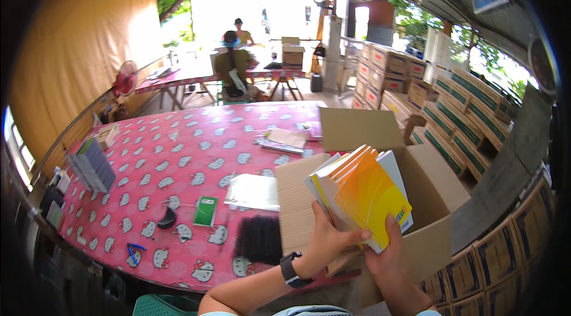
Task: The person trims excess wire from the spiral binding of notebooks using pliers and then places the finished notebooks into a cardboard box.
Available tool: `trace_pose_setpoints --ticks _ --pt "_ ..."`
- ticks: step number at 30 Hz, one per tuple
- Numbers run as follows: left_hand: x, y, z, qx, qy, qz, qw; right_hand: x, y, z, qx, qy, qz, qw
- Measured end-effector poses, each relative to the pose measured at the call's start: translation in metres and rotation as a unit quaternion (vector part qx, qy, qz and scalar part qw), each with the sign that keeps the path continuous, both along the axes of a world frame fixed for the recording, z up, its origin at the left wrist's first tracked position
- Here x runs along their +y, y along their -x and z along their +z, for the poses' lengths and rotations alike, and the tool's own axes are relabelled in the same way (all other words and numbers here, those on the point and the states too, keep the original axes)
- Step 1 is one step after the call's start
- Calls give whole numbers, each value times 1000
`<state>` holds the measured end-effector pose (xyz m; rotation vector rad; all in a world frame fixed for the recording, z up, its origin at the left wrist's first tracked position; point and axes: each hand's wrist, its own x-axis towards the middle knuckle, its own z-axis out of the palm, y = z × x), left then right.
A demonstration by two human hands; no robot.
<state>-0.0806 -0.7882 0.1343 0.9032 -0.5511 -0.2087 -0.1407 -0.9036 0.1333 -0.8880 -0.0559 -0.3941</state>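
- Landmark: open cardboard box [428,197] at the near right edge of the table [178,155], flaps up.
- Left hand [327,239]: fingers curled around the lower left of a stack of notebooks [357,194], thumb across the front cover. Black wrist band [290,269] on that forearm.
- Right hand [389,256]: grips the stack's lower right corner, thumb pressed on the yellow-orange cover, fingers hidden behind.
- Stack of notebooks: fanned, tilted, held over the box's left wall, just above the opening. Top cover yellow-orange, spiral edge visible; white and pale covers behind it.
- Cannot tell whether the stack's lower edge touches the box wall.
- Left of the box, on the pink patterned tablecloth: black comb bindings [259,239] just beside it, a clear plastic sleeve [253,191] near, a small green booklet [206,211] further left.
- Far left of the box: a row of upright grey notebooks [92,167] at the table's far edge.
- Behind the box: loose papers [285,139] on the table.
- Right of the box: stacked cartons [464,120] with green bands, well apart from the hands.
- Well behind the box: a person [232,72] seated at another table, back turned.
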Motion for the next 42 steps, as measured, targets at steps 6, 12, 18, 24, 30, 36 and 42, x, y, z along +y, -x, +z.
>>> trace_pose_setpoints --ticks 6,12,18,24,30,36,42 --pt "99 5 -32 54 88 62 993 98 -6 -17 22 46 94 994" --pt "230 -28 -72 216 201 -15 955 175 -35 -22 24 150 307 940" --pt "353 -50 -106 171 11 69 983 247 -114 -66 107 93 366 919" --pt "426 -72 -141 163 -250 148 943 327 -163 -156 228 -48 498 835" --pt "493 -85 -153 256 -215 90 938 388 -171 -187 308 -108 451 831" --pt "523 -105 -187 255 -225 126 932 401 -179 -216 306 -131 444 832" --pt "536 -111 -202 293 -187 137 928 418 -185 -222 346 -126 423 828"
